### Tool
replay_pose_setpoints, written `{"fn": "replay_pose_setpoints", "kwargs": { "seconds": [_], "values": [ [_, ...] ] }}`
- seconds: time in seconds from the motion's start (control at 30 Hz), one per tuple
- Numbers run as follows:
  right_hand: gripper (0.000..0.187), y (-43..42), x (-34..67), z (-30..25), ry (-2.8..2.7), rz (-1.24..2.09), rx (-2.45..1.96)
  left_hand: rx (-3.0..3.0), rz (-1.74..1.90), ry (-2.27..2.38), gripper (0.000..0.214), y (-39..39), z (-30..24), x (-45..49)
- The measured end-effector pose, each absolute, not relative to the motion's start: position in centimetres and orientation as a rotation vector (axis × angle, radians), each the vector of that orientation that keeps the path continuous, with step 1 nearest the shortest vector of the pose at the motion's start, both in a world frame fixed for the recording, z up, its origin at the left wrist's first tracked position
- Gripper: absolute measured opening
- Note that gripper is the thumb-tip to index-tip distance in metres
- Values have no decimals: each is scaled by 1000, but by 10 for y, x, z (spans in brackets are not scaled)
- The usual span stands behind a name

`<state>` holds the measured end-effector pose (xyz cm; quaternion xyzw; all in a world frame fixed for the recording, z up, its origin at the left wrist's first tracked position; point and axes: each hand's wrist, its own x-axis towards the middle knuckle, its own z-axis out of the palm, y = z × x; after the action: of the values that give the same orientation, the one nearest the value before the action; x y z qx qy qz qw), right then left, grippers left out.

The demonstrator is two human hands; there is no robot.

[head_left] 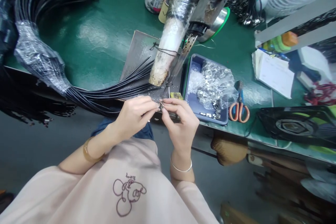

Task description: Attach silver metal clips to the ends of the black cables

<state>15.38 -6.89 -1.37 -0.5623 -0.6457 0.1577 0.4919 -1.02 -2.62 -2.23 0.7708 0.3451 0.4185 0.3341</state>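
My left hand (135,115) is closed in a pinch at the bench edge, its fingertips almost meeting those of my right hand (181,119). My right thumb and fingers also pinch together. Between the fingertips is something tiny and dark or metallic, too small to make out. Just beyond my left hand, a bundle of black cables (105,93) fans its loose ends over a grey board (135,54). A soldering iron (181,56) points down towards the board, ahead of my fingers. Beside it, a white-ended pipe (166,49) hangs above the board.
Right of my hands, a blue tray (223,119) holds a plastic bag of small metal connectors (214,84). Orange-handled scissors (238,110) lie beside it. Farther right are a paper pad (274,71) and a black fan (294,126). Plastic-wrapped cables (39,56) hang over the left edge.
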Motion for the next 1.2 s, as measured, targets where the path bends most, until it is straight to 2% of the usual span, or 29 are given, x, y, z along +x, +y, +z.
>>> {"fn": "replay_pose_setpoints", "kwargs": {
  "seconds": [0.07, 0.2, 0.43, 0.77, 1.0, 1.2],
  "values": [
    [14, -70, 154, -12, -1561, 360, -1376, 2045, 1084, 918, 24, -29, -22, -9],
    [13, -71, 150, -16, -1396, 615, -1279, 1715, 984, 893, 20, -35, -15, -7],
    [6, -70, 144, -27, -1290, 526, -1268, 1020, 776, 809, 17, -24, -2, -14],
    [19, -77, 145, -21, -1535, 111, -1138, 1082, 861, 843, 8, -22, -2, -8],
    [9, -73, 147, -26, -1380, 260, -1226, 1115, 848, 848, 8, -21, -2, -8],
    [15, -72, 148, -24, -1505, 177, -1222, 1097, 858, 823, 8, -21, -3, -7]
  ]
}}
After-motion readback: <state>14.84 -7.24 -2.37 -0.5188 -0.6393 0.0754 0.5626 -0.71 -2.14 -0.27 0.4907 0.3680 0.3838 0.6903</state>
